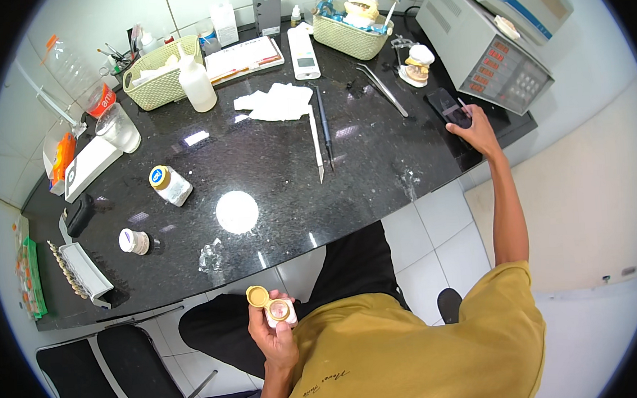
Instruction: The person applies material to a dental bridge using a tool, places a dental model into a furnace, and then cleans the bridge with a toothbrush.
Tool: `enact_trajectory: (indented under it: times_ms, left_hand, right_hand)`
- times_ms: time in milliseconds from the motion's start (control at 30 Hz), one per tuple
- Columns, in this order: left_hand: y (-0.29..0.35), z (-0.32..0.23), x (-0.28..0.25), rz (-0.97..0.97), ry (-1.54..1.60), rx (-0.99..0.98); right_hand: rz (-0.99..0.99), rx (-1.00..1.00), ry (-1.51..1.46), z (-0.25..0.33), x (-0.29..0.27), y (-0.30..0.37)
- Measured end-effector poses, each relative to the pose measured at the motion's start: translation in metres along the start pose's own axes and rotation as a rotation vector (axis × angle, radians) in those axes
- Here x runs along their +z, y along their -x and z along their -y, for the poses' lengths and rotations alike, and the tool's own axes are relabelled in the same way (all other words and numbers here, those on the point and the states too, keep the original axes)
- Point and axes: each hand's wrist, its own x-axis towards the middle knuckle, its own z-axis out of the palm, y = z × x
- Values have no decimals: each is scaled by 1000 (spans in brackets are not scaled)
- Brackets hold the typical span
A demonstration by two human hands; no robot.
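Observation:
Above my lap, my left hand point(277, 345) is wrapped round a small jar point(280, 313). Its gold flip lid point(257, 296) stands open, and something pinkish shows inside the mouth. Far to the right, my right hand point(478, 133) grips the near right edge of a dark smartphone point(446, 107) at the bench's right end. A thin pale piece shows by the fingertips; I cannot tell what it is. A white-topped dental model point(417, 65) stands just beyond the phone. Left of it lie metal tweezers point(383, 91).
The black bench point(259, 159) holds a gold-capped jar point(171, 186), a small white jar point(134, 241), a shade guide point(82, 273), a white-handled knife point(316, 145), a dark slim tool point(325, 126) and crumpled tissue point(277, 102). Baskets point(161, 77) and bottles line the back; a grey machine point(487, 46) stands right.

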Motion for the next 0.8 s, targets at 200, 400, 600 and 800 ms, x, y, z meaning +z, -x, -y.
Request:
enact_trajectory:
  times_ms: [200, 400, 600, 800]
  left_hand:
    - [-1, -4, -1, -55, 50, -35]
    - [-6, 6, -1, -63, -56, 30]
    - [-9, 14, -4, -11, -180, -5]
    - [-20, 3, 11, -24, -260, -49]
  right_hand:
    - [-29, -84, -32, 4, 0, -6]
    - [-229, -401, -173, 48, -47, 42]
    - [59, -623, -553, 237, -28, 157]
    - [105, -772, -611, 306, 34, 169]
